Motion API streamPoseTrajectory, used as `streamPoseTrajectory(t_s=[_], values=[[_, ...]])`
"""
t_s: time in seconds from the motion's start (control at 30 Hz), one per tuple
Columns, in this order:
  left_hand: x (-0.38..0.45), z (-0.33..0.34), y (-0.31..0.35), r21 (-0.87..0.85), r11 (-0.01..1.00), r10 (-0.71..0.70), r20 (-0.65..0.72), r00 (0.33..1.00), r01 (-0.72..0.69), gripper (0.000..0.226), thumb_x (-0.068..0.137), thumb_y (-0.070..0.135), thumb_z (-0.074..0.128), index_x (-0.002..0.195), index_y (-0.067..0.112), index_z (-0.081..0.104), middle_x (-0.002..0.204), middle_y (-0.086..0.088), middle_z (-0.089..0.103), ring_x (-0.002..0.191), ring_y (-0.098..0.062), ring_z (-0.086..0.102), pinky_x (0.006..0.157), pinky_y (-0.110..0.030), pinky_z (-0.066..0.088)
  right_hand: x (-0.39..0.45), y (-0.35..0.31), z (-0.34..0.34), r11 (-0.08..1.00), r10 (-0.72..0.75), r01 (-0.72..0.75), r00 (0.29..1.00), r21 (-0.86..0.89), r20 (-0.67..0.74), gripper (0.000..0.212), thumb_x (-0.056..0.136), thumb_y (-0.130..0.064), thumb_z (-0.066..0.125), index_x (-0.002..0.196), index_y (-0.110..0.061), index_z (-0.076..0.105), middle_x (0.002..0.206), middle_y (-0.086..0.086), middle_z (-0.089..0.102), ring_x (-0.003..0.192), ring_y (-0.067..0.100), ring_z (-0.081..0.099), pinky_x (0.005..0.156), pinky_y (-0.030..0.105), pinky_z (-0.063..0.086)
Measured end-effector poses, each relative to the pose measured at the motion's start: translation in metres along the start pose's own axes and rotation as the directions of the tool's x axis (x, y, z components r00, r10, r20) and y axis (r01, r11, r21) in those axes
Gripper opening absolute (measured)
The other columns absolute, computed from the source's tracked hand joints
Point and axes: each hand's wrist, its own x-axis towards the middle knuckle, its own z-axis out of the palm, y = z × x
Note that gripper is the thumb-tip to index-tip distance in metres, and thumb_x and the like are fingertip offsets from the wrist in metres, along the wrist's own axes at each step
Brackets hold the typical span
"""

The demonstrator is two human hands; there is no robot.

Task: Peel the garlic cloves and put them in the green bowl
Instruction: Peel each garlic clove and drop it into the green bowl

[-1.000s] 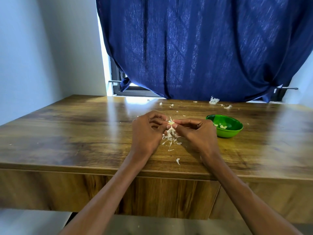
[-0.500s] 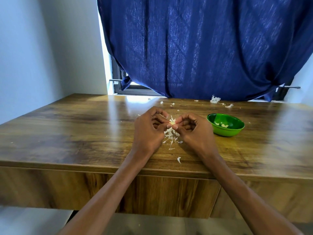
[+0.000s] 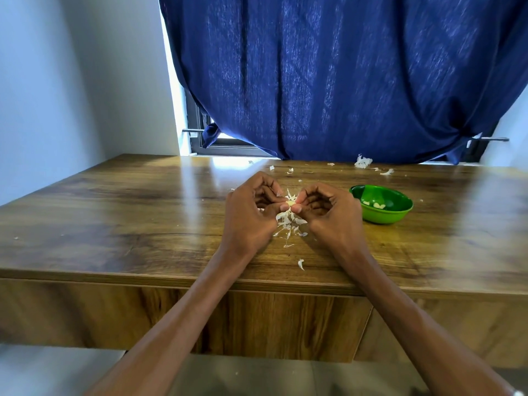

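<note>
**Mid-peel, right over the scrap pile**

Both hands, left hand (image 3: 251, 215) and right hand (image 3: 328, 212), pinch one small pale garlic clove (image 3: 290, 203) above the wooden table's (image 3: 114, 224) front edge, probably so papery white skins (image 3: 288, 227) drop together. Round green plastic bowl (image 3: 384, 215) sits toward the right edge, an easy reach.

There is one view only, worn on my head, so it looks forward and down from where I sit or stand at the near edge of the wooden table (image 3: 120, 224). It is a wide lens: the table edges bow, and my forearms run in from the bottom corners toward the centre of the frame. It sits close to my left hand (image 3: 251, 212) and right hand (image 3: 331, 215), mid-frame. The blue curtain (image 3: 343, 81) fills the upper half, the wall (image 3: 57, 81) the upper left. No second view shares this scene.
</note>
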Motion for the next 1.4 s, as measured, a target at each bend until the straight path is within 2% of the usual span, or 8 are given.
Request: streamPoseTrajectory(t_s=[0.47,0.57,0.7,0.8,1.0,1.17,1.27,1.4], values=[[-0.0002,0.0011,-0.0018,0.010,0.999,0.033,0.022,0.999,-0.033,0.030,0.076,-0.005,0.080,0.084,0.016,0.060,0.074,0.005,0.064,0.075,-0.021,0.068,0.073,-0.044,0.059,0.0001,-0.0020,-0.0001,0.997,-0.035,0.037,0.999,-0.071,0.031,0.017,0.083,-0.005,0.077,0.086,-0.018,0.068,0.080,-0.009,0.066,0.079,0.006,0.061,0.067,0.014,0.051],[-0.0001,0.0027,-0.0028,-0.013,0.999,0.036,0.033,0.999,-0.035,0.028,0.079,-0.004,0.079,0.090,0.015,0.062,0.077,0.001,0.068,0.077,-0.018,0.070,0.076,-0.040,0.061,0.0004,-0.0014,-0.0001,0.997,-0.044,0.046,0.999,-0.070,0.027,0.016,0.084,-0.003,0.075,0.088,-0.017,0.068,0.081,-0.008,0.067,0.080,0.007,0.060,0.068,0.018,0.051],[0.0008,0.0054,-0.0052,-0.014,1.000,0.004,0.062,0.998,-0.003,0.028,0.083,0.001,0.079,0.103,0.019,0.070,0.087,0.005,0.073,0.082,-0.009,0.072,0.078,-0.028,0.060,0.0015,0.0012,0.0020,0.995,-0.064,0.066,0.998,-0.076,0.024,0.015,0.087,-0.002,0.071,0.088,-0.016,0.067,0.081,-0.006,0.067,0.077,0.009,0.061,0.068,0.025,0.051],[0.0012,0.0053,-0.0054,0.040,0.999,0.002,0.048,0.999,-0.004,0.023,0.085,0.002,0.076,0.103,0.016,0.079,0.093,0.007,0.076,0.082,-0.004,0.072,0.077,-0.019,0.056,0.0021,0.0012,0.0029,0.994,-0.075,0.077,0.997,-0.072,0.023,0.015,0.087,-0.004,0.072,0.088,-0.018,0.066,0.080,-0.009,0.067,0.078,0.006,0.062,0.067,0.022,0.052],[0.0012,0.0034,-0.0017,0.033,0.998,-0.057,-0.063,0.996,0.059,0.018,0.085,0.004,0.077,0.098,0.016,0.081,0.093,0.004,0.078,0.081,-0.005,0.074,0.076,-0.022,0.059,0.0011,0.0000,0.0029,0.998,-0.061,0.061,0.998,-0.006,0.023,0.022,0.087,0.001,0.070,0.087,-0.020,0.065,0.084,-0.008,0.069,0.082,0.004,0.066,0.069,0.015,0.053],[0.0001,0.0017,0.0021,-0.025,0.996,-0.091,-0.114,0.989,0.089,0.022,0.086,-0.001,0.074,0.098,0.017,0.080,0.084,0.009,0.076,0.076,-0.004,0.074,0.073,-0.018,0.058,0.0018,0.0022,0.0016,0.996,-0.046,0.048,0.999,0.073,-0.027,0.014,0.088,-0.001,0.072,0.090,-0.013,0.066,0.084,-0.002,0.071,0.082,0.010,0.069,0.071,0.022,0.058],[0.0002,0.0010,0.0021,-0.057,0.994,-0.099,-0.122,0.988,0.092,0.024,0.087,-0.003,0.071,0.100,0.016,0.079,0.082,0.010,0.076,0.076,-0.005,0.074,0.073,-0.022,0.060,0.0029,0.0057,0.0017,0.998,-0.034,0.036,0.998,0.055,-0.052,0.013,0.088,-0.002,0.072,0.093,-0.013,0.067,0.086,-0.003,0.071,0.082,0.007,0.068,0.071,0.019,0.057],[-0.0005,0.0012,0.0036,-0.060,0.995,-0.084,-0.093,0.992,0.078,0.030,0.085,-0.005,0.073,0.099,0.020,0.078,0.082,0.011,0.075,0.073,-0.001,0.072,0.069,-0.013,0.054,0.0032,0.0075,0.0018,0.999,0.000,0.000,1.000,-0.043,0.005,0.027,0.090,0.001,0.066,0.106,-0.020,0.072,0.099,-0.012,0.072,0.093,-0.004,0.066,0.082,0.013,0.055]])
